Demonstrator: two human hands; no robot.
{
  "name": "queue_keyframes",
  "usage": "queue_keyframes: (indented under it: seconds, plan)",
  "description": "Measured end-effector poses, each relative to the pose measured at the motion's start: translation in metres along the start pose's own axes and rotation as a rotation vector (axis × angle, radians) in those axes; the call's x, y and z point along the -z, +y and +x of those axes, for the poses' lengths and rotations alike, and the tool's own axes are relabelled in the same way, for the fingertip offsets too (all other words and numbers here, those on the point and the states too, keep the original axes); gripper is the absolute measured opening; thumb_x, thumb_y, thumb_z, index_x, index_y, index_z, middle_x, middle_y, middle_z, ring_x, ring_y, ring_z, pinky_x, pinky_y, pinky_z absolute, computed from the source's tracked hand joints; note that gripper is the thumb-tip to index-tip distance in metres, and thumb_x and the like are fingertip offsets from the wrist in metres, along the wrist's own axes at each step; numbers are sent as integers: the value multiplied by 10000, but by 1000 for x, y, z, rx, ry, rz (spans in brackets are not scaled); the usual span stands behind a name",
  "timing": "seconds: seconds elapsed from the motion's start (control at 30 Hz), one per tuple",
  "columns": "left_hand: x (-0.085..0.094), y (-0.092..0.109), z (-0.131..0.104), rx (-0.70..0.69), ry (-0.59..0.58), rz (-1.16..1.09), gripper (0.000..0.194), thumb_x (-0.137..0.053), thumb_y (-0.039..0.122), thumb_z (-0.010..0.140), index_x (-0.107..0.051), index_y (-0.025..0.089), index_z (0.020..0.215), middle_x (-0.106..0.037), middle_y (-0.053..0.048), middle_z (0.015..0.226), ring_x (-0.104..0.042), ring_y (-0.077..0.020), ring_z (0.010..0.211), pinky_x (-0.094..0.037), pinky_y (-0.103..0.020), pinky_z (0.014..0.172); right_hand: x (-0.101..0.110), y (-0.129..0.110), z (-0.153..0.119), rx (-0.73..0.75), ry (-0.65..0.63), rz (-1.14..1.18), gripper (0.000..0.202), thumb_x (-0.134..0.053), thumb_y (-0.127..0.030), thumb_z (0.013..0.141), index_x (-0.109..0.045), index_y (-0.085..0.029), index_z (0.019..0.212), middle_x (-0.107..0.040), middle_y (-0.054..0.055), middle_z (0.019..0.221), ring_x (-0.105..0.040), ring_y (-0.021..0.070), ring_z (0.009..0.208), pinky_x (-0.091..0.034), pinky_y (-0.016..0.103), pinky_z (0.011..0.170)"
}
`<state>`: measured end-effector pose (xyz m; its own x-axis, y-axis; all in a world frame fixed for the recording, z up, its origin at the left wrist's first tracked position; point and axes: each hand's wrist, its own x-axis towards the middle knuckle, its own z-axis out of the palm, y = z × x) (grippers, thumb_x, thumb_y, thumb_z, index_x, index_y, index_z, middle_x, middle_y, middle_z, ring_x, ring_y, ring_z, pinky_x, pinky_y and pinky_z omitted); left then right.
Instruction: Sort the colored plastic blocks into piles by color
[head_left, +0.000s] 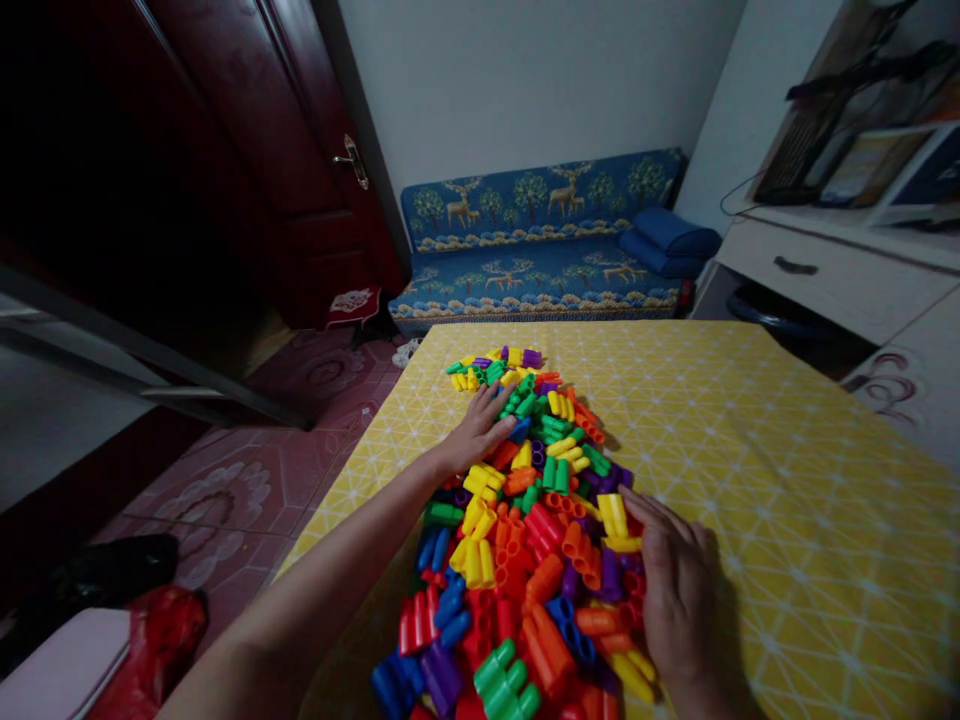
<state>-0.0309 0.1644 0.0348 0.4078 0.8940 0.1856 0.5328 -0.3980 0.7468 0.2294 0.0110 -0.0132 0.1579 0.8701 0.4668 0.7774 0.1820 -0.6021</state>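
A long heap of plastic building pieces, shaped like joined tubes with rounded ends, lies on a table with a yellow patterned cloth. The pieces are red, orange, yellow, green, blue and purple. Reaching over the far left part of the heap, my left hand is open, fingers stretched out near green and blue pieces. My right hand lies along the heap's right edge, its fingers extended beside a yellow piece. It appears to hold nothing, though its palm side is partly hidden.
Beyond the table stands a blue sofa with deer patterns and folded blue cushions. A white drawer cabinet is on the right. To the left are a dark red door, a small stool and bags on the floor.
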Motion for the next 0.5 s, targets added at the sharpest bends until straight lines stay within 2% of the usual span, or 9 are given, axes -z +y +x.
queue_keyframes:
  seconds: [0.07, 0.1, 0.17, 0.2, 0.23, 0.3, 0.33, 0.4, 0.5]
  plan:
    - [-2, 16, 0, -91, -73, 59, 699, -452, 654, 902, -385, 304, 1503, -284, -6, 1617, -75, -292, 1530, -77, -494, 1244, 0, -1, 0, 8, 7, 1, 438, -256, -352, 1009, -630, -255, 1214, -662, 68, 1275, -569, 254, 1207, -373, 473, 1037]
    - [-2, 20, 3, -151, -86, 69, 665, -460, 626, 913, -400, 309, 1495, -302, -6, 1610, -116, -289, 1525, -102, -483, 1244, 0, -1, 0, 11, 9, 1, 437, -256, -351, 1009, -631, -257, 1213, -661, 66, 1276, -571, 253, 1203, -375, 473, 1035]
    - [4, 18, 18, -245, -26, 60, 598, -475, 571, 932, -465, 284, 1457, -377, -33, 1576, -259, -284, 1489, -180, -457, 1234, 0, -1, 0, 21, 12, 1, 433, -261, -347, 1007, -629, -260, 1219, -657, 63, 1283, -569, 250, 1203, -379, 467, 1035]
    - [9, 11, 29, -251, 57, 39, 567, -479, 550, 938, -510, 257, 1422, -433, -56, 1541, -338, -280, 1453, -227, -447, 1220, 1, -1, 0, 25, 10, 0, 430, -264, -342, 1006, -624, -264, 1227, -654, 61, 1287, -564, 247, 1209, -378, 463, 1039]
    - [14, 0, 41, -203, 190, 21, 538, -487, 540, 936, -561, 232, 1372, -499, -78, 1488, -390, -280, 1421, -251, -450, 1209, 1, -1, 0, 27, 7, -2, 424, -269, -337, 1005, -617, -267, 1238, -649, 59, 1293, -557, 244, 1219, -377, 460, 1044]
    - [26, -30, 68, -4, 438, -27, 539, -571, 531, 890, -601, 190, 1307, -518, -115, 1460, -402, -283, 1407, -240, -446, 1212, 1, -1, 0, 25, -4, 0, 417, -278, -326, 1002, -602, -271, 1259, -638, 58, 1309, -541, 242, 1239, -370, 460, 1054]
    - [32, -46, 80, 120, 513, -71, 570, -628, 530, 850, -596, 185, 1302, -484, -122, 1488, -362, -287, 1432, -204, -450, 1223, 2, -1, 0, 19, -8, 6, 417, -276, -322, 1003, -598, -271, 1262, -633, 60, 1315, -536, 243, 1244, -365, 464, 1061]
    - [38, -76, 98, 212, 522, -116, 617, -611, 553, 851, -570, 148, 1315, -452, -161, 1507, -287, -326, 1468, -150, -535, 1217, 2, -2, 0, 7, -2, 22, 416, -271, -324, 1004, -603, -270, 1248, -633, 62, 1314, -535, 247, 1243, -349, 481, 1072]
    - [32, -98, 112, 243, 402, -204, 655, -519, 632, 866, -624, 103, 1238, -581, -190, 1384, -433, -359, 1381, -275, -553, 1168, 2, -3, -1, -3, -9, 33, 406, -276, -328, 1005, -606, -273, 1236, -635, 56, 1310, -536, 247, 1242, -319, 496, 1092]
